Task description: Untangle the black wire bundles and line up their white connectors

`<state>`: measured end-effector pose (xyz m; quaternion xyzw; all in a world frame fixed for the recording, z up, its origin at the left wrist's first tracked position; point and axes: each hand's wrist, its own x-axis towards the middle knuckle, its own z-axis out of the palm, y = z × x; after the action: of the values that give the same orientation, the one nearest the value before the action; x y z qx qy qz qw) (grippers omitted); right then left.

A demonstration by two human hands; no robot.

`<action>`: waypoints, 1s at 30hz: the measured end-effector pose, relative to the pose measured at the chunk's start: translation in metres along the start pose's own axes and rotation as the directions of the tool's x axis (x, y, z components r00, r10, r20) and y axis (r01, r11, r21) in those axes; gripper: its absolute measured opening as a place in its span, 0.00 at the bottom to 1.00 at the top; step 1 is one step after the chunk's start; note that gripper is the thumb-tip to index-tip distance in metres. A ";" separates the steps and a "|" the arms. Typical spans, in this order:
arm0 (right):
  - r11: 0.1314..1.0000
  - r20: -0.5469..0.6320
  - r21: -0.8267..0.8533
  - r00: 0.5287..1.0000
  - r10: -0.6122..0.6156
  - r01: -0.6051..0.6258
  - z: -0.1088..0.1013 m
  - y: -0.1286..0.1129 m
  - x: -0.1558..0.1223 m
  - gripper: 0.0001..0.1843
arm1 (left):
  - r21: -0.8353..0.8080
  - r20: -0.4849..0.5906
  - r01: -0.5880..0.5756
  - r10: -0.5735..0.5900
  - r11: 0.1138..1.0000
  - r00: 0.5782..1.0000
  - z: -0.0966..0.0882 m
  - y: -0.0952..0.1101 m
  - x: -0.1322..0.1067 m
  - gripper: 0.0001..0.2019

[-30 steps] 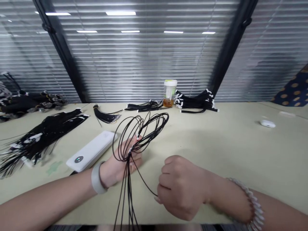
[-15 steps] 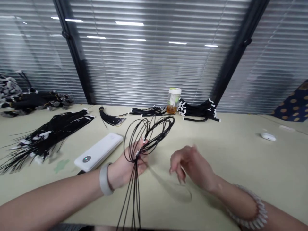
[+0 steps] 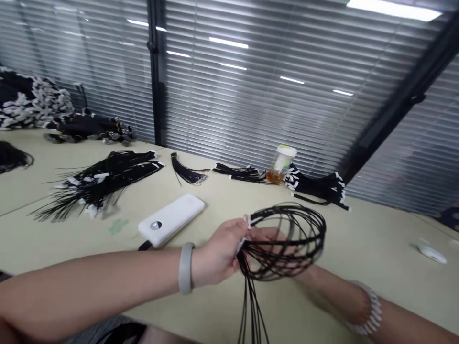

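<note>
Your left hand, a grey band at its wrist, pinches a gathered sheaf of thin black cords between thumb and fingers, just above the table's edge nearest you; small white tabs show at the pinch; your right hand, a white beaded bracelet at its wrist, sits behind the loops, its fingers partly hidden, so you cannot tell whether it is spread or closed on them; the loops stand in a rounded cage to the right of your left hand, while the cord tails hang loose below it, past the table's edge; so far, the cords are gathered and looped, with no tie visible on them, and the tails remain unbound; on the pale table ahead lie a white power bank, a wide spray of black cords with white tabs, a slim black tassel of cords, a small black bundle, and a tabbed black bundle beside a lidded jar of amber liquid; a black-and-white heap of tabbed cords sits further left.
</note>
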<state>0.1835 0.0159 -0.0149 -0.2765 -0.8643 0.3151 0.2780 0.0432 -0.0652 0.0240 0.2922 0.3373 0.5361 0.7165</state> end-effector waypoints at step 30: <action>0.874 0.370 -0.482 0.889 0.271 -0.066 0.102 -0.036 0.260 0.14 | 0.429 -0.180 0.081 -0.003 0.900 0.984 -0.016 -0.033 0.009 0.21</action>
<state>-0.0744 0.1228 0.0240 -0.3345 -0.9250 0.1794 -0.0195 0.0510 -0.0641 -0.0123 0.3890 0.5163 0.4552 0.6123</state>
